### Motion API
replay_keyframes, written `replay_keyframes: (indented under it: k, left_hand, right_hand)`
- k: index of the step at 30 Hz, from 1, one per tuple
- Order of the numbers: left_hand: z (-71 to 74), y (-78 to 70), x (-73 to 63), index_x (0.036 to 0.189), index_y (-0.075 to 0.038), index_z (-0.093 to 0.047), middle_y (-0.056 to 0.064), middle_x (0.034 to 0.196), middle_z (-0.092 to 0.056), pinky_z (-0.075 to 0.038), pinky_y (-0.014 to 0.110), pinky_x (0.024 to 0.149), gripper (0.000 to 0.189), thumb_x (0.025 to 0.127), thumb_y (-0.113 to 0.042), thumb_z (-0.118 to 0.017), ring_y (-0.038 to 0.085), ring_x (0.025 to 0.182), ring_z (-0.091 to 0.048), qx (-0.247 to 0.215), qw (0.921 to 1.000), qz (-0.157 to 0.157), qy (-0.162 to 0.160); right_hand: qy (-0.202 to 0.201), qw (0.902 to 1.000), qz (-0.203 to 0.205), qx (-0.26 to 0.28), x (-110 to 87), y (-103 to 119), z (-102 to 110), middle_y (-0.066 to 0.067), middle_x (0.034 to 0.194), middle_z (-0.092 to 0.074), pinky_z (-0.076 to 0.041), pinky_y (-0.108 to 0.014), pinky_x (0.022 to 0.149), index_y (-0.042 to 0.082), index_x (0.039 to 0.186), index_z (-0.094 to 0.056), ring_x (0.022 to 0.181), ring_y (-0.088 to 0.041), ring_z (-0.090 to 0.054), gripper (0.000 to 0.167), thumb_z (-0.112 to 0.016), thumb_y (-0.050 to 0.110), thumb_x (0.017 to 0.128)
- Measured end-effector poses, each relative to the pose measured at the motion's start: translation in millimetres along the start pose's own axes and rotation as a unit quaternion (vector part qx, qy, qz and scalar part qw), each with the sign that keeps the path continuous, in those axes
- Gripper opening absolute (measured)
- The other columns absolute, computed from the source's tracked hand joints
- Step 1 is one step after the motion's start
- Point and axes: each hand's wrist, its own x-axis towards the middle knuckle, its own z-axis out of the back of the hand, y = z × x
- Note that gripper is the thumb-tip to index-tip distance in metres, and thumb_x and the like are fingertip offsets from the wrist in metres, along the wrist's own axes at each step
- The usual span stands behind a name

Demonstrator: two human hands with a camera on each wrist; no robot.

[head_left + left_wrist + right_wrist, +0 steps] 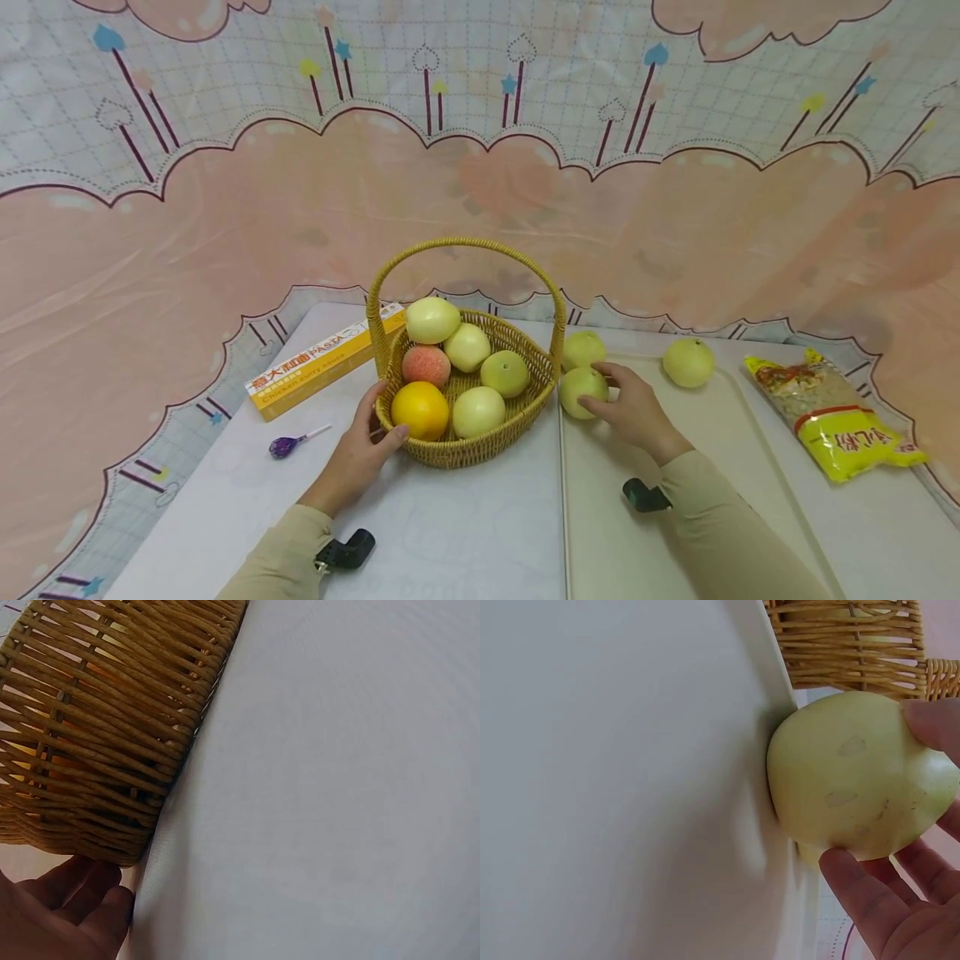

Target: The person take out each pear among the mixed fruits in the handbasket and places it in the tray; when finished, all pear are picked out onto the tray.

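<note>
A wicker basket with a tall arched handle stands near the middle of the table. Inside lie an orange, a reddish peach-like fruit and several pale green and whitish fruits. My left hand holds the basket at its front left, thumb by the front rim and fingers along the side; the left wrist view shows fingertips against the weave. Just right of the basket, my right hand grips a pale green melon between thumb and fingers, low over the tray's left edge. Another melon sits behind it.
A cream tray lies on the right, with a green melon at its far end. Beyond its right side is a yellow food packet. To the basket's left lie a pasta box and a purple lollipop. Patterned cloth hangs behind.
</note>
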Motion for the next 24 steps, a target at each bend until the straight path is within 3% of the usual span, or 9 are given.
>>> replay_keyframes:
  k: [24]
  left_hand:
    - [0.5, 0.7, 0.0, 0.160, -0.024, -0.010, 0.027, 0.157, -0.028, -0.031, 0.058, 0.113, 0.079, 0.100, -0.040, -0.059, 0.044, 0.138, -0.038, -0.003, 1.0000, -0.004, 0.001]
  right_hand:
    - [-0.003, 1.0000, -0.004, 0.004, -2.1, 1.2, 0.8, -0.030, 0.138, -0.052, -0.041, -0.061, 0.103, -0.007, 0.140, -0.049, 0.126, -0.046, -0.050, 0.062, -0.073, 0.023, 0.091]
